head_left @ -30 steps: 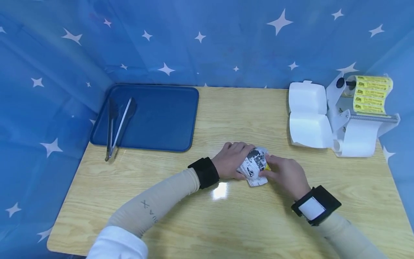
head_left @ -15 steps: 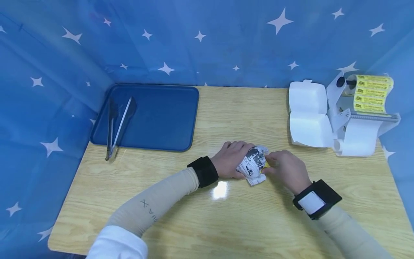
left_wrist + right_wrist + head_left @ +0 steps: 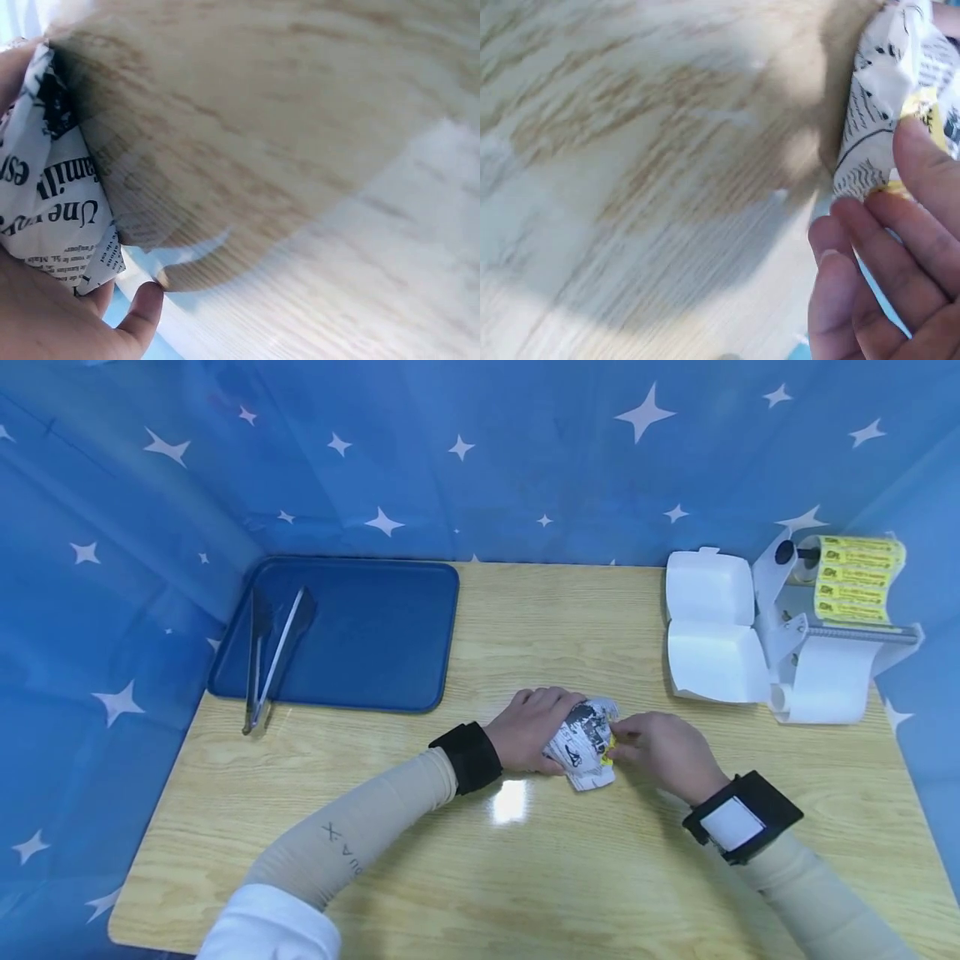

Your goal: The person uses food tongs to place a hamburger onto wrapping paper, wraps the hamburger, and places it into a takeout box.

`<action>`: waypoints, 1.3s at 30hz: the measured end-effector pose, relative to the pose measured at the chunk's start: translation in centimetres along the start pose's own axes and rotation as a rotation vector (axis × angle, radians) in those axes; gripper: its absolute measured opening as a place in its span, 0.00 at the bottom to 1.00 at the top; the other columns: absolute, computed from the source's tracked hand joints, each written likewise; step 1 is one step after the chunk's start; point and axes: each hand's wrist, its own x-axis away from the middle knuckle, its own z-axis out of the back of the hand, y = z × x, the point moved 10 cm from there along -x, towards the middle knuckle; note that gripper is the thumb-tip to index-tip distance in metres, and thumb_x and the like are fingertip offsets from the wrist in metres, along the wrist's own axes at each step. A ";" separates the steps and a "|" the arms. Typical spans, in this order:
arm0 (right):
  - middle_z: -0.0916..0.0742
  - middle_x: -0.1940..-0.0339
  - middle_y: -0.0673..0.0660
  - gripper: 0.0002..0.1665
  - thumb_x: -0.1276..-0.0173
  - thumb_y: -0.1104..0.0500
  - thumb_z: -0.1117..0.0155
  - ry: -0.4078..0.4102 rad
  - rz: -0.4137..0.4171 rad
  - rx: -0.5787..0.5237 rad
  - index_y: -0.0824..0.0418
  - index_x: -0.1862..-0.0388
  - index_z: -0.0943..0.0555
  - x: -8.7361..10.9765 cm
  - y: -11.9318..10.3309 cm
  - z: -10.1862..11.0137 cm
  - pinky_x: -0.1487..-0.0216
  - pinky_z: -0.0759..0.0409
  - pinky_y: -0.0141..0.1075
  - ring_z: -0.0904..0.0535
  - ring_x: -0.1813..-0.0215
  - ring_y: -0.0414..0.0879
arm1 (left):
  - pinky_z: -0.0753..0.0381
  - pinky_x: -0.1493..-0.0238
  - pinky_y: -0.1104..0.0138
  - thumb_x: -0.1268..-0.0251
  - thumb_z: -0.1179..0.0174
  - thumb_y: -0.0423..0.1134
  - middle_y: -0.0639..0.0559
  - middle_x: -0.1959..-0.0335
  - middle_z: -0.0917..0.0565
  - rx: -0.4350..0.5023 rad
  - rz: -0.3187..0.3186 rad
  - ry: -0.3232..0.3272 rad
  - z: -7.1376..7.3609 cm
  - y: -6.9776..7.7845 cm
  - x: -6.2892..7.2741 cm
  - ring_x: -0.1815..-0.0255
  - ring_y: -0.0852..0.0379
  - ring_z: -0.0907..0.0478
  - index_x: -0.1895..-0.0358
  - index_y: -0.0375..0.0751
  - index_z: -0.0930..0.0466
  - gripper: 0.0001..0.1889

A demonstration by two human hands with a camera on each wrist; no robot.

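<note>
A small package wrapped in newspaper-print paper [image 3: 579,742] rests on the wooden table in the head view. My left hand [image 3: 528,731] grips its left side, fingers over the far edge and thumb at the near edge. On the package's right end is a yellow printed label [image 3: 608,750], partly hidden by my right hand [image 3: 667,756]. In the right wrist view, the thumb lies on the yellow label [image 3: 928,101] while the fingertips touch the wrapper just below, pinching that end. The left wrist view shows the folded printed paper [image 3: 56,195] against the left hand. What the wrapper contains is hidden.
A blue tray [image 3: 375,635] with metal tongs [image 3: 281,656] lies at the back left, handles over its front edge. At the back right are an opened white foam box [image 3: 716,652] and a dispenser with a yellow label roll [image 3: 858,581]. A starry blue curtain [image 3: 465,502] hangs behind.
My right hand turns slightly and its fingers come in closer over the yellow label. The package shifts very little and stays in my left hand's grip.
</note>
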 end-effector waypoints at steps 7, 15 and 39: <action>0.09 0.57 0.62 0.21 0.40 0.60 0.22 -0.010 0.041 -0.043 0.67 0.49 0.13 0.1 0.3 -0.6 0.53 0.16 0.53 0.12 0.56 0.55 | 0.39 0.28 0.54 0.48 0.23 0.58 0.49 0.28 0.34 0.016 -0.017 0.004 0.0 0.0 -0.1 0.27 0.52 0.39 0.21 0.46 0.47 0.56; 0.14 0.43 0.69 0.33 0.36 0.50 0.24 -0.019 -0.057 -0.048 0.67 0.39 0.18 0.7 2.2 1.6 0.48 0.19 0.59 0.17 0.45 0.65 | 0.35 0.30 0.56 0.51 0.22 0.59 0.50 0.29 0.33 0.017 -0.010 0.023 0.4 -0.4 0.0 0.27 0.53 0.38 0.21 0.48 0.46 0.57; 0.32 0.27 0.77 0.29 0.32 0.58 0.29 0.212 -0.115 0.164 0.63 0.34 0.23 1.7 10.6 6.0 0.31 0.50 0.75 0.48 0.24 0.78 | 0.34 0.31 0.56 0.52 0.20 0.56 0.50 0.30 0.33 0.043 -0.008 0.026 0.5 -0.2 0.0 0.28 0.53 0.37 0.22 0.48 0.45 0.55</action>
